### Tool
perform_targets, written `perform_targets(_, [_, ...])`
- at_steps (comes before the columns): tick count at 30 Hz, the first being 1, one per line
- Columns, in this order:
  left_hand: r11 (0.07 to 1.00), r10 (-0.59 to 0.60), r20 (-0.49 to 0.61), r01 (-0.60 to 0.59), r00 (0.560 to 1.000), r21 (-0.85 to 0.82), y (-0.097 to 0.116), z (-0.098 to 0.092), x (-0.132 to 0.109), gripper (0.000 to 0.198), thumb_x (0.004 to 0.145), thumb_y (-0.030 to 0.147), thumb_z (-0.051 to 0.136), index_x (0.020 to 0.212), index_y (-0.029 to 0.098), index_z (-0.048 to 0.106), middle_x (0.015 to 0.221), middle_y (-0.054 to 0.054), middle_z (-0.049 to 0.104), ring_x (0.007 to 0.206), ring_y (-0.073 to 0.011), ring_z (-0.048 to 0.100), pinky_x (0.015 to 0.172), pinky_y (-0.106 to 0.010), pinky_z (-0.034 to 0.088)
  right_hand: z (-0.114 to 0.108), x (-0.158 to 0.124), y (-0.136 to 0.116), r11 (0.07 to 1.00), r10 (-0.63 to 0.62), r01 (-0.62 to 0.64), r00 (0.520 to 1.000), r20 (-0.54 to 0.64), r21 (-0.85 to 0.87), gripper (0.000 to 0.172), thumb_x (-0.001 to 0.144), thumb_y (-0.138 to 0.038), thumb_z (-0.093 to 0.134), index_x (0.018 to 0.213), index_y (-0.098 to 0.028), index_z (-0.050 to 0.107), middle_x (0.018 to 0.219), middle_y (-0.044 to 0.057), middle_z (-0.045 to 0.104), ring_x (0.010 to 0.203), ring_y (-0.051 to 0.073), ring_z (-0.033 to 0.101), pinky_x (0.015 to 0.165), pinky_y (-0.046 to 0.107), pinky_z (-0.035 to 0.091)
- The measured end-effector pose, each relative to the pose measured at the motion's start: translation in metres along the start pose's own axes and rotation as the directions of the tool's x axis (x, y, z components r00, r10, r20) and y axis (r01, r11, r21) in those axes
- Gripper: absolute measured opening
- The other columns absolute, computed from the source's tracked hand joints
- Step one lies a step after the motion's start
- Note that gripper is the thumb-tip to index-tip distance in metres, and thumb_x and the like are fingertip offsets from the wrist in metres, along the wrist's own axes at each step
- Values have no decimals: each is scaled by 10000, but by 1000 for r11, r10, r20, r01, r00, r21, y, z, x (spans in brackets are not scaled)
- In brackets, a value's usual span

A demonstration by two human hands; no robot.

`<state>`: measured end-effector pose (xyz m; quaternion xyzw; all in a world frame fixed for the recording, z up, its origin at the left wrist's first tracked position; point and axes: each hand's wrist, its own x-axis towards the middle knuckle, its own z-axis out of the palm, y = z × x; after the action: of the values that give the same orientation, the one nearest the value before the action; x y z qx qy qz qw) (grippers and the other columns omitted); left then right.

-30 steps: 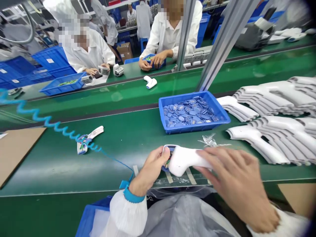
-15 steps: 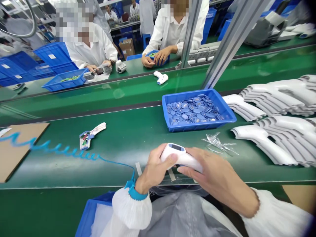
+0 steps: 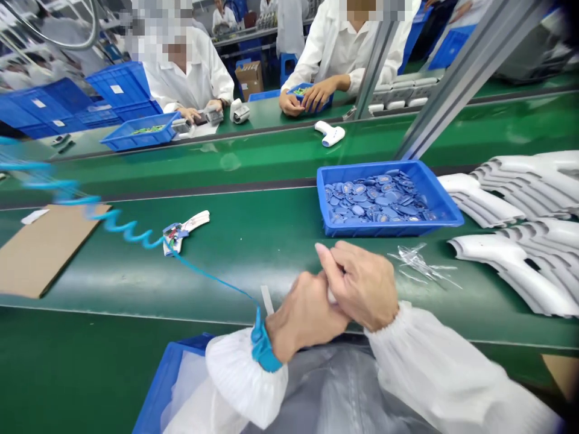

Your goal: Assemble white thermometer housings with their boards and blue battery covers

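My left hand (image 3: 314,310) and my right hand (image 3: 364,283) are pressed together in front of my body, above the bench's near edge. Between them is a white infrared thermometer (image 3: 332,296), of which only a sliver shows; the rest is covered by my fingers. My left hand is closed round it with its back toward me. The right one is also closed, its thumb pointing up and to the left. A blue wrist strap (image 3: 266,349) with a coiled cord circles my left wrist.
A blue tray (image 3: 393,229) of blue oval pieces stands ahead, near clear plastic strips (image 3: 423,263). White shell halves (image 3: 502,259) are stacked at right. An opened thermometer half (image 3: 181,232) and cardboard (image 3: 45,253) lie left. Another thermometer (image 3: 330,134) lies farther off; two co-workers sit opposite.
Both hands have turned over and come together, covering the thermometer whose display was facing up before. The view has shifted, so the bench things appear farther right.
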<state>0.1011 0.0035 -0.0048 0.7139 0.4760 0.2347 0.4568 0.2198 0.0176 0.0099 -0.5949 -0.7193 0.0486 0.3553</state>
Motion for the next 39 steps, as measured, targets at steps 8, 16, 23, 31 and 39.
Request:
perform_targets(8, [999, -7, 65, 5, 998, 35, 0, -6, 4, 279, 871, 431, 672, 996, 186, 622, 898, -90, 731, 720, -244, 665, 554, -316, 376, -16, 6, 16, 989, 106, -91, 986, -125, 120, 506, 1001, -392, 518, 539, -186, 524, 512, -23, 487, 495, 93, 430, 539, 284, 292])
perform_targets(16, [988, -37, -60, 45, 997, 146, -3, -3, -13, 247, 908, 426, 621, 974, 191, 581, 798, -34, 699, 625, -199, 621, 552, -297, 368, -12, 12, 18, 969, 105, -128, 987, 121, 209, 589, 1012, -467, 464, 509, -202, 618, 526, 1, 621, 519, 124, 575, 567, 286, 365])
perform_targets(23, [886, 86, -196, 15, 977, 464, -16, -64, -24, 350, 854, 204, 743, 1158, 229, 569, 1060, -7, 697, 922, -206, 645, 781, -322, 467, -16, 110, 86, 956, 176, -28, 851, 495, -291, 266, 984, -236, 561, 1176, -202, 742, 1191, 52, 745, 1113, 201, 672, 974, 275, 458])
perform_targets(31, [673, 46, -81, 29, 996, 739, -8, -52, 2, 212, 913, 201, 661, 1113, 141, 627, 1071, -106, 684, 992, -307, 618, 839, -440, 453, 32, 154, 96, 906, 262, 87, 651, 713, -413, 166, 868, -240, 734, 1003, -143, 727, 1077, 79, 739, 1025, 210, 687, 944, 403, 527])
perform_targets(39, [979, -112, -212, 71, 971, -189, -14, -61, -5, 315, 1000, 496, 522, 1037, 187, 573, 951, -33, 650, 828, -183, 592, 709, -298, 442, -29, 115, 85, 990, 127, -64, 797, 590, -126, 305, 973, -225, 482, 1131, -190, 741, 1054, 70, 745, 1022, 212, 676, 936, 314, 493])
